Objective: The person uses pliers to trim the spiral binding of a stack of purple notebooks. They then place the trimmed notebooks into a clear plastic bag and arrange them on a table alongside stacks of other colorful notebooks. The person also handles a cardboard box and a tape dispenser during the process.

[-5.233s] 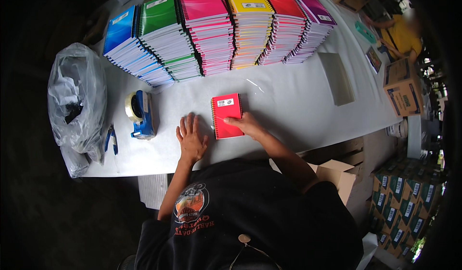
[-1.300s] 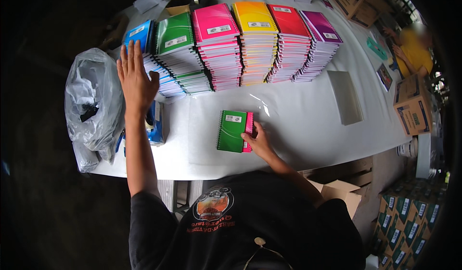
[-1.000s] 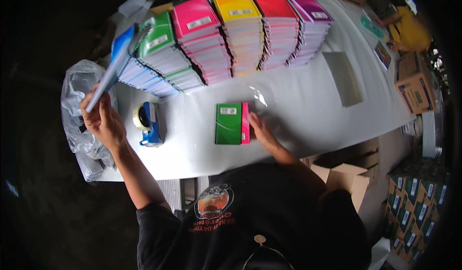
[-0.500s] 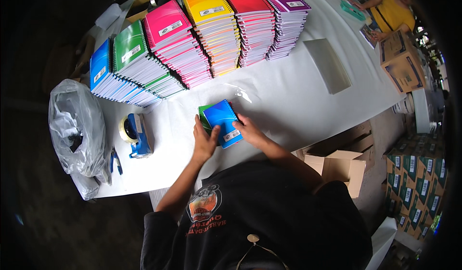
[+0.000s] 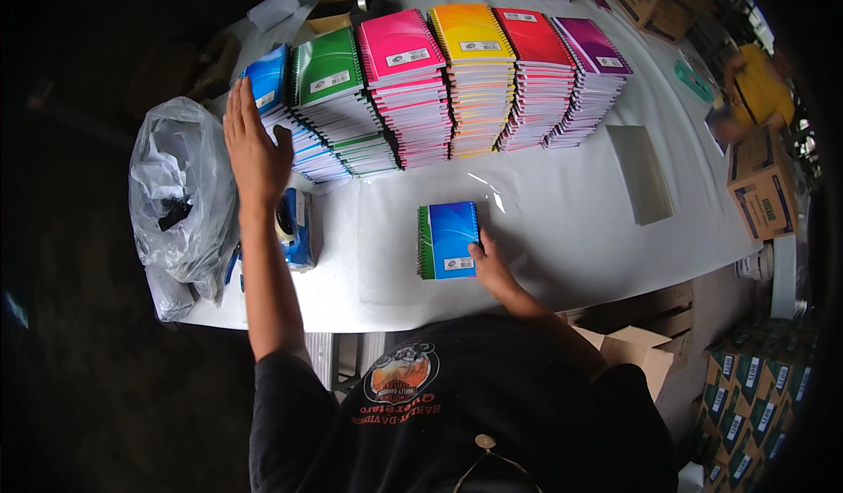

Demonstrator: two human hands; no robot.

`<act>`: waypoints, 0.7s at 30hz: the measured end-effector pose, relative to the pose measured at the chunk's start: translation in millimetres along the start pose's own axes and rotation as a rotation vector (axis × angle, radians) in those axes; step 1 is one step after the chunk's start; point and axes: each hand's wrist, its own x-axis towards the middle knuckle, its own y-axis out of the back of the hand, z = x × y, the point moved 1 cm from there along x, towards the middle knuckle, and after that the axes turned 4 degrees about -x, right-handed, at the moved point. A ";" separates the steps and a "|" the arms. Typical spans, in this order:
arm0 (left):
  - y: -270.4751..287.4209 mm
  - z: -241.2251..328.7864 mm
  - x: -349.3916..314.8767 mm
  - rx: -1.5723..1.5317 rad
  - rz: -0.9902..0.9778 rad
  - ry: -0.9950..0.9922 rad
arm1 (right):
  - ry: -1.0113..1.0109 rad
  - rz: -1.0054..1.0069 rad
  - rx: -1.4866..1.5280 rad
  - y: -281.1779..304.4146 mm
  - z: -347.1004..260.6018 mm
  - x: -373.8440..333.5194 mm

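Note:
Near the table's front, my right hand (image 5: pixel 493 269) grips the right edge of a small pile of spiral notebooks, its thumb over the cover. On top lies a blue spiral notebook (image 5: pixel 452 234); the edge of a green notebook (image 5: pixel 426 243) shows under it on the left. My left hand (image 5: pixel 259 151) is raised at the far left with fingers stretched out, holding nothing I can see. It is in front of the stack of blue notebooks (image 5: pixel 270 70) and partly covers it. Beside that stand stacks of green (image 5: pixel 325 63), pink (image 5: pixel 399 45), yellow (image 5: pixel 472 32), red (image 5: pixel 534 36) and purple notebooks (image 5: pixel 590 45).
A blue tape dispenser (image 5: pixel 300 230) stands partly behind my left forearm, next to a clear plastic bag (image 5: pixel 180 203). Clear plastic sheets (image 5: pixel 639 175) lie at the right. Cardboard boxes (image 5: pixel 762 184) and a person in yellow (image 5: pixel 764 85) are farther right; an open carton (image 5: pixel 634 352) sits below the table edge.
My left hand has let go of the notebooks and moved up and left to the blue stack. The right hand keeps its grip, and the pile is now straighter. The view has shifted.

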 end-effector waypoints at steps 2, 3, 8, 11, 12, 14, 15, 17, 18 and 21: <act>3.1 -32.4 5.6 0.009 -0.224 -0.057 | 0.017 -0.008 0.048 -0.5 -11.9 -4.8; 13.0 -35.8 5.9 -0.026 -0.218 0.047 | 0.067 -0.017 0.050 -0.7 -1.4 3.0; 44.9 1.7 -19.9 -1.237 0.341 0.336 | 0.074 -0.080 0.333 3.9 6.8 5.5; -26.2 40.3 -78.3 -1.519 -0.171 0.140 | -0.228 -0.191 0.506 15.8 4.8 14.8; -39.3 73.7 -89.1 -1.453 -0.372 0.162 | -0.284 -0.137 0.573 16.4 7.5 18.4; -86.2 80.2 -144.1 -0.663 -0.720 -0.084 | -0.384 -0.044 0.693 14.1 11.0 22.8; -90.7 86.9 -167.9 -0.317 -0.627 -0.206 | -0.211 -0.356 0.666 21.0 -9.1 14.5; -97.2 91.4 -198.6 -0.459 -0.560 0.141 | -0.050 -0.209 0.522 16.2 2.9 17.4; -92.7 92.4 -215.4 -0.663 -0.437 0.345 | 0.048 -0.222 0.445 14.4 -5.8 8.9; -71.3 131.8 -236.9 -1.040 -0.665 0.929 | 0.086 -0.165 0.356 3.6 30.0 27.3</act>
